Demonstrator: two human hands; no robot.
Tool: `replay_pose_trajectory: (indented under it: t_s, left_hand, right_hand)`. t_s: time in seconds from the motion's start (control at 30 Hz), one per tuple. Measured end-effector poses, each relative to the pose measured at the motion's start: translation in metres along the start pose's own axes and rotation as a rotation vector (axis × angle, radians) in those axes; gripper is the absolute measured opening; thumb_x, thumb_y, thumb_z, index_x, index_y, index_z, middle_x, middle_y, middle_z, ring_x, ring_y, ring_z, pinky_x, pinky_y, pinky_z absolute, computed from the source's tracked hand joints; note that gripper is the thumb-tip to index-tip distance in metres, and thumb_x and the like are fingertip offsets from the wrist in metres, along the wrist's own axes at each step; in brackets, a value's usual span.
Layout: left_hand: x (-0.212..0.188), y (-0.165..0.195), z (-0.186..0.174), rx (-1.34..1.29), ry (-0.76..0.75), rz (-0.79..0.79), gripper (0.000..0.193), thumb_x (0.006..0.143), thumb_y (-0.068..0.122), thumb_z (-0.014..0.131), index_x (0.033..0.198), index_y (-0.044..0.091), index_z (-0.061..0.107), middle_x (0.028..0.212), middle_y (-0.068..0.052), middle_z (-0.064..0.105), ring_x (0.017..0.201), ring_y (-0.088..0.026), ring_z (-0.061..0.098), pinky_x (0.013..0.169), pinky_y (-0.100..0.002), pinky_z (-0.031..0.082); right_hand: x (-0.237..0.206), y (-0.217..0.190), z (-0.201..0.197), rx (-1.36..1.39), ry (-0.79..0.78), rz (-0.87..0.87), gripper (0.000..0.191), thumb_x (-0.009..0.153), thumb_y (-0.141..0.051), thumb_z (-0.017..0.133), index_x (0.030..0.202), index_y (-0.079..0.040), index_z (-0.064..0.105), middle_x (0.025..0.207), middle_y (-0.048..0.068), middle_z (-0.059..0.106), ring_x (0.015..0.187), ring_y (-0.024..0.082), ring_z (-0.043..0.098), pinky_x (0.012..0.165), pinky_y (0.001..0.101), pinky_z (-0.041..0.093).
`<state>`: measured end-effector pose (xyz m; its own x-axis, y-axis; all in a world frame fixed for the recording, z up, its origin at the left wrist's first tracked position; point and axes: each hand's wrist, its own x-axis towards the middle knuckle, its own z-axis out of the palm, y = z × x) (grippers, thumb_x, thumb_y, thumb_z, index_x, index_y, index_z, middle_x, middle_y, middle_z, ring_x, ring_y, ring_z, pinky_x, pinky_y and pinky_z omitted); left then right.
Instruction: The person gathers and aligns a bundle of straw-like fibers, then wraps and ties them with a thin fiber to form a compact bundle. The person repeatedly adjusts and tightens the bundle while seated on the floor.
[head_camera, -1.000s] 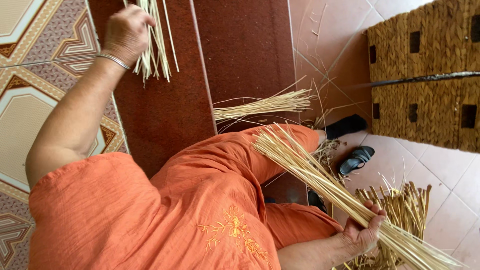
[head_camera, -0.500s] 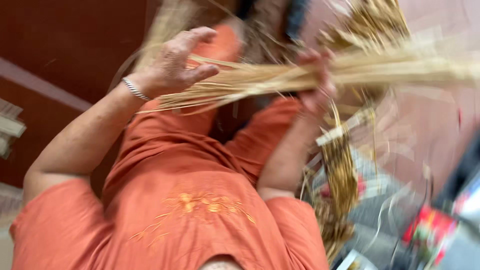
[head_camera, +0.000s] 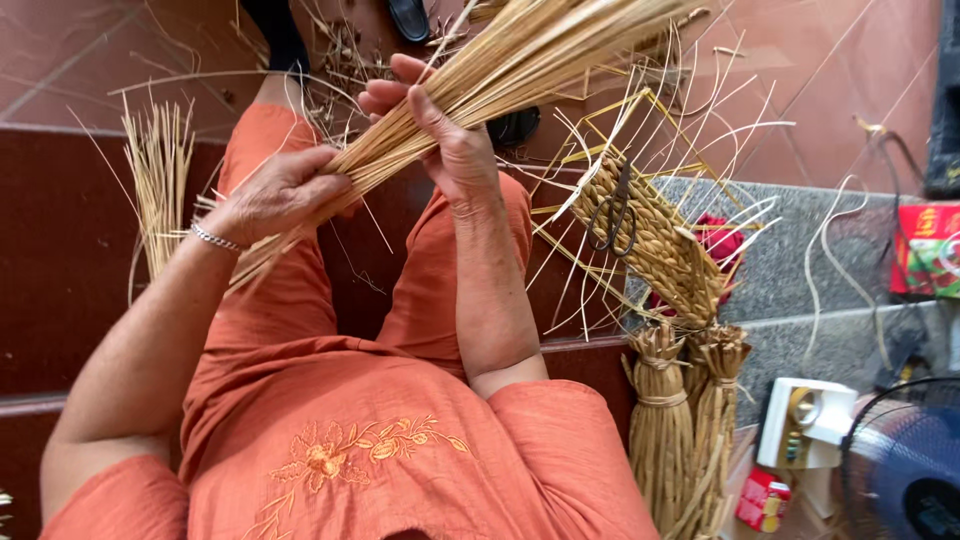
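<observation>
Head view: left hand (head_camera: 275, 195) clamps straw bundle (head_camera: 480, 85) near its cut end; right hand (head_camera: 445, 130) wraps it higher. Scissors (head_camera: 612, 212) lie on woven mat (head_camera: 655, 245).

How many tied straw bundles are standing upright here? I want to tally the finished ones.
2, side by side at the person's right: one tied bundle against the dark step, the other tied bundle just right of it, below the woven piece. More may hide behind them.
</observation>
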<state>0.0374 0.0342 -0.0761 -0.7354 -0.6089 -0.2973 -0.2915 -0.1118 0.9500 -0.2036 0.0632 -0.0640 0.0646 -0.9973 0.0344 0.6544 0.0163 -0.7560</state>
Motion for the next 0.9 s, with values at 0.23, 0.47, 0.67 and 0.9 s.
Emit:
replay_pose_trajectory:
  t_s: [0.23, 0.47, 0.67, 0.9]
  left_hand:
    - [-0.001, -0.017, 0.005, -0.022, 0.176, 0.030, 0.025, 0.108, 0.020, 0.059, 0.127, 0.004, 0.064, 0.089, -0.003, 0.062, 0.078, -0.010, 0.055, 0.070, -0.027, 0.048]
    - [0.002, -0.037, 0.013, -0.242, 0.287, 0.200, 0.023, 0.100, 0.010, 0.072, 0.116, 0.001, 0.059, 0.099, -0.001, 0.065, 0.084, -0.006, 0.062, 0.073, -0.020, 0.057]
    - [0.002, -0.033, 0.020, -0.498, 0.286, 0.113, 0.020, 0.099, 0.011, 0.069, 0.114, 0.003, 0.058, 0.099, -0.002, 0.067, 0.080, -0.005, 0.067, 0.069, -0.022, 0.061]
    - [0.000, -0.042, 0.023, -0.484, 0.361, 0.181, 0.018, 0.103, 0.009, 0.065, 0.121, 0.005, 0.066, 0.106, 0.001, 0.069, 0.093, -0.003, 0.062, 0.081, -0.018, 0.054]
  right_hand:
    - [0.003, 0.009, -0.009, -0.049, 0.008, -0.082, 0.047, 0.098, -0.021, 0.072, 0.140, -0.009, 0.056, 0.122, 0.020, 0.073, 0.116, 0.032, 0.071, 0.095, 0.0455, 0.066]
    - [0.009, 0.039, -0.028, -0.012, 0.330, -0.104, 0.034, 0.094, -0.014, 0.080, 0.124, -0.006, 0.066, 0.117, 0.010, 0.072, 0.113, 0.022, 0.069, 0.095, 0.0404, 0.063]
    - [0.008, 0.043, -0.025, 0.122, 0.343, -0.091, 0.026, 0.097, -0.009, 0.075, 0.123, -0.009, 0.069, 0.121, 0.009, 0.072, 0.116, 0.021, 0.067, 0.100, 0.0425, 0.062]
    - [0.006, 0.030, -0.008, 0.173, 0.248, -0.070, 0.034, 0.096, -0.014, 0.076, 0.128, -0.005, 0.070, 0.123, 0.012, 0.073, 0.117, 0.021, 0.067, 0.101, 0.0440, 0.060]
